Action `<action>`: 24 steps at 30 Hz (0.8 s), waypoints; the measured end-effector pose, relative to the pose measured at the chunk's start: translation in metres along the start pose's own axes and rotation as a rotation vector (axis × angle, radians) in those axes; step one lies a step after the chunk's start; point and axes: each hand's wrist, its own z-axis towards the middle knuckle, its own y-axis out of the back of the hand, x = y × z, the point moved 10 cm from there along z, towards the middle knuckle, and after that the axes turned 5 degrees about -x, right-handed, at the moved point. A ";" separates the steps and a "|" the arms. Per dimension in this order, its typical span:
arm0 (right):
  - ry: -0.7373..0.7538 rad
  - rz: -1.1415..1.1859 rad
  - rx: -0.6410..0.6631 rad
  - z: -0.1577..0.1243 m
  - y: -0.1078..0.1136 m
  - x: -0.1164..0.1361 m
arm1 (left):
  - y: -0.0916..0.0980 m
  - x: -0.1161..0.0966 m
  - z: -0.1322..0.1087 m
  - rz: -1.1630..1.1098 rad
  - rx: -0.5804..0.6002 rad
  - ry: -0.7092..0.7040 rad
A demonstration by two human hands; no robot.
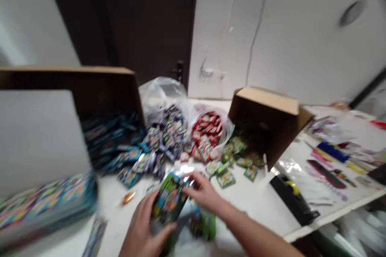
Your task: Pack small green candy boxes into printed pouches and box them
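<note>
Both my hands hold a clear plastic bag of colourful small packets (169,198) just above the white table (259,204). My left hand (141,229) grips its lower left side with fingers wrapped round it. At the bag's upper right edge my right hand (205,193) pinches it. The picture is smeared by motion. Behind the bag lie heaps of small packets: blue ones (111,140), purple ones (163,136), red ones (206,132) and green ones (232,164).
A large open cardboard box (90,88) lies at the left and a smaller tipped one (271,120) at the right. A black tape dispenser (294,200) sits near the table's front edge. Combs and pens (331,160) are spread at the far right. A stack of colourful packs (45,204) is at the near left.
</note>
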 end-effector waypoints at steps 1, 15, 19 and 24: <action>0.041 0.015 -0.002 -0.001 0.005 0.006 | -0.006 0.003 -0.005 -0.092 0.026 0.057; 0.069 -0.068 0.418 -0.024 -0.007 -0.008 | -0.055 0.016 -0.054 -0.637 0.214 0.407; 0.128 -0.114 0.518 -0.024 -0.012 -0.001 | -0.059 0.014 -0.060 -0.698 0.329 0.420; 0.175 -0.089 0.509 -0.030 -0.016 0.002 | -0.058 0.011 -0.053 -0.707 0.427 0.384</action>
